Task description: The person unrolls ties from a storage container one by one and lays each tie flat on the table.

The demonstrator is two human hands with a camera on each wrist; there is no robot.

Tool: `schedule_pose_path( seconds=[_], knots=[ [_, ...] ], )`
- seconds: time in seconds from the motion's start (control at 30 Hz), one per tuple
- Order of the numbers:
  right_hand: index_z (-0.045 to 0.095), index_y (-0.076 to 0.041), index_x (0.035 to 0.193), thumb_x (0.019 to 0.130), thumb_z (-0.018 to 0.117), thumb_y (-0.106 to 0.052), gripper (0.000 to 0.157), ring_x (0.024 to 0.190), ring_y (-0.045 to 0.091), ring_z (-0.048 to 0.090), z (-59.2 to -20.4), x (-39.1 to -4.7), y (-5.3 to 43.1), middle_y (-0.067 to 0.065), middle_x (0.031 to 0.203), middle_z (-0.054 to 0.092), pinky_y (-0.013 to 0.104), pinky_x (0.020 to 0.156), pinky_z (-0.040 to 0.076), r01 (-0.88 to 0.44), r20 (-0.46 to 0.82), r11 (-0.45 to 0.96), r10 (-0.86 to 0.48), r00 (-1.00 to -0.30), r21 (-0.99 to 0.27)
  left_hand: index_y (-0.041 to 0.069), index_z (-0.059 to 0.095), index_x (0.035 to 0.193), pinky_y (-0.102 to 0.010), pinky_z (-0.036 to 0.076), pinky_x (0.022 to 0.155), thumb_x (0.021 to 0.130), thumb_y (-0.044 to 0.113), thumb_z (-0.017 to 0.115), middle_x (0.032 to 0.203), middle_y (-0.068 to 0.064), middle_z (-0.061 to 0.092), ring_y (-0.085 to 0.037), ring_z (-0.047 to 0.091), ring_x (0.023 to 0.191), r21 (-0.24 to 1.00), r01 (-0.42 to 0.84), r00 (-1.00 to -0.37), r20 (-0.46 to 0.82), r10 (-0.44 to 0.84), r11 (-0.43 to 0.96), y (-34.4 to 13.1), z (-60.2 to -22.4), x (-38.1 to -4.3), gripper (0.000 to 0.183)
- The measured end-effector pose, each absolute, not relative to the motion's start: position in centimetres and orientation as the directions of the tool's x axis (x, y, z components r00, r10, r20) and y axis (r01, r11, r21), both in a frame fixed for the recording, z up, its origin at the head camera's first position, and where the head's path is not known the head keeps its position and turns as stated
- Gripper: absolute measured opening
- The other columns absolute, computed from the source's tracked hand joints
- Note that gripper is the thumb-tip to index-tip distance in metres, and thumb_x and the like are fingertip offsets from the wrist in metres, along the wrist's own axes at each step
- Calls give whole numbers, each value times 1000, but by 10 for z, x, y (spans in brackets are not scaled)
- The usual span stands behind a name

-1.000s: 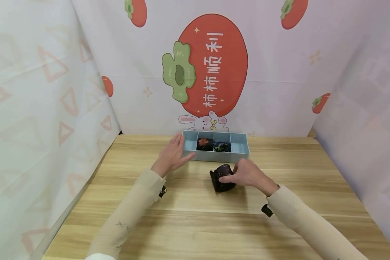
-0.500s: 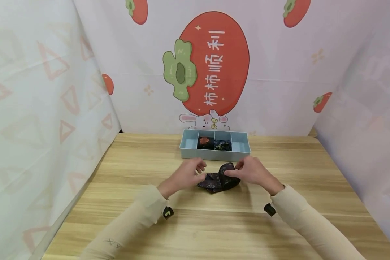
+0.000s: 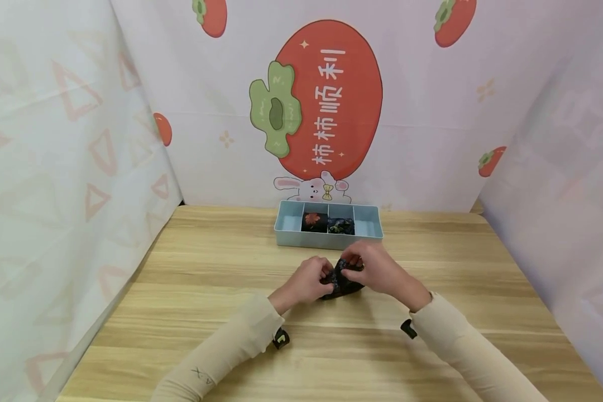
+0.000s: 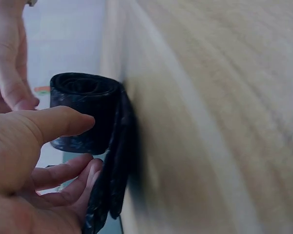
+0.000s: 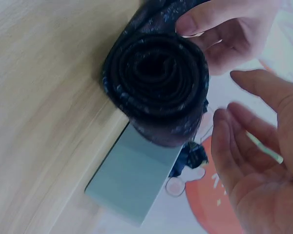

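A dark, small-patterned necktie (image 5: 156,92) lies on the wooden table, most of it wound into a roll with a loose tail toward the left. My left hand (image 3: 309,279) is at that tail, its thumb touching the fabric in the right wrist view. In the left wrist view its curled fingers (image 4: 71,178) lie against the tail; a firm pinch cannot be made out. Just right of the roll is my right hand (image 3: 377,268). The right wrist view shows its loosely bent fingers (image 5: 224,141) apart from the roll, holding nothing.
Behind the hands stands a light blue divided box (image 3: 306,240). Its middle compartments hold a dark roll with an orange leaf (image 3: 312,221) and a dark patterned roll (image 3: 341,226). A printed cloth backdrop (image 3: 211,162) hangs beyond the table's far edge.
My left hand has moved from the box's left end to the tie's tail. The tail spread out left half a second ago and is now drawn closer. My right hand stays near the roll.
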State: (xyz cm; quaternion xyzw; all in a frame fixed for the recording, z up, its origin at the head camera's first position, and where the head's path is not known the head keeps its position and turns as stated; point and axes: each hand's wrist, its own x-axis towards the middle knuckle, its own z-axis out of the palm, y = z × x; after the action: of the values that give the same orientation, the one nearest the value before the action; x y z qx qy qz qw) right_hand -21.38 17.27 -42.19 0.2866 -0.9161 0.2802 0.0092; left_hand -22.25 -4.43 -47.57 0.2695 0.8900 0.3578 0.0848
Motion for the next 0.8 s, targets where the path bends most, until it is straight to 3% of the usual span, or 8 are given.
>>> schedule_pose_path(
  seconds=[0.2, 0.33, 0.57, 0.8],
  knots=[
    [76, -3, 104, 88, 86, -10, 20, 85, 18, 70, -431, -215, 163, 9, 97, 72, 31, 74, 61, -591, 176, 661, -584, -792, -463, -1, 71, 116, -29, 53, 85, 86, 8, 80, 107, -12, 68, -19, 61, 94, 655, 425, -842, 33, 538, 625, -44, -487, -220, 33],
    [76, -3, 103, 87, 87, -13, 21, 83, 16, 69, -433, -216, 164, 9, 97, 70, 26, 72, 58, -576, 171, 687, -566, -807, -443, -1, 71, 117, -29, 54, 86, 85, 8, 80, 108, -12, 67, -18, 61, 94, 635, 444, -833, 34, 552, 632, -44, -490, -224, 35],
    [75, -3, 99, 84, 90, -19, 27, 83, 20, 67, -439, -219, 174, 8, 95, 68, 27, 71, 57, -573, 213, 713, -536, -817, -404, 0, 70, 120, -30, 57, 91, 88, 11, 82, 114, -12, 68, -19, 65, 99, 632, 418, -833, -21, 553, 652, -45, -491, -229, 35],
    [74, -4, 99, 79, 94, -27, 36, 79, 15, 59, -444, -215, 183, 5, 92, 65, 30, 69, 54, -532, 245, 762, -473, -846, -369, 0, 70, 122, -32, 58, 94, 90, 12, 83, 118, -13, 68, -21, 67, 104, 625, 419, -817, -57, 573, 659, -47, -489, -231, 37]
  ],
)
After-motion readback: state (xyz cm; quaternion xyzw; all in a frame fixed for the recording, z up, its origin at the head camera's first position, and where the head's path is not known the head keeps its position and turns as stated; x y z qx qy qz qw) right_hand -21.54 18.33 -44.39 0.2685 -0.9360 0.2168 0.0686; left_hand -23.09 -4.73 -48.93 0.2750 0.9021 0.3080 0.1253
